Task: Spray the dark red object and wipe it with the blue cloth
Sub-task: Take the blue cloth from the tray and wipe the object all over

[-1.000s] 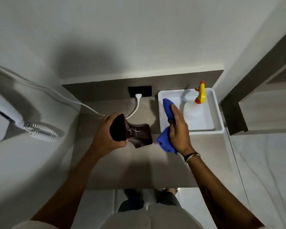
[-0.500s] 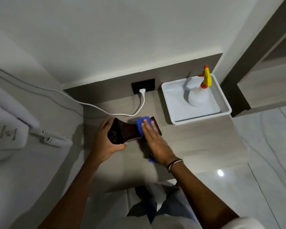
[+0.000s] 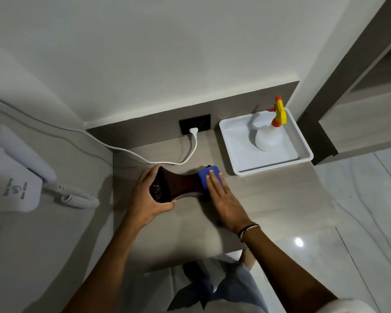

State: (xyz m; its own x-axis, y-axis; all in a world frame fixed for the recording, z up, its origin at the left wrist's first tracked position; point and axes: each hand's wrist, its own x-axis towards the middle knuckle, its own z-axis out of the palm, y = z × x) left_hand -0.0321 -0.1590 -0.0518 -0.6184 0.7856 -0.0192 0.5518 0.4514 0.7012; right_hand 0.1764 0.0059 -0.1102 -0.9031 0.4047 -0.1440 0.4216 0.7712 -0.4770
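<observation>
The counter [image 3: 269,199] carries one white tray [image 3: 235,141], and in it stands one spray bottle [image 3: 269,138] with a yellow head. One white hair dryer [image 3: 16,177] on the left is cut off by the edge. The dark red object [image 3: 181,182] lies on its side on the counter; its shape is hard to make out. The left hand [image 3: 148,199] grips its wide end, fingers curled around. The right hand [image 3: 224,199], fingers flat and together, presses the one blue cloth [image 3: 204,177] on its other end; most of the cloth is hidden.

Tray [image 3: 307,155] right; cord [image 3: 131,153] behind.
</observation>
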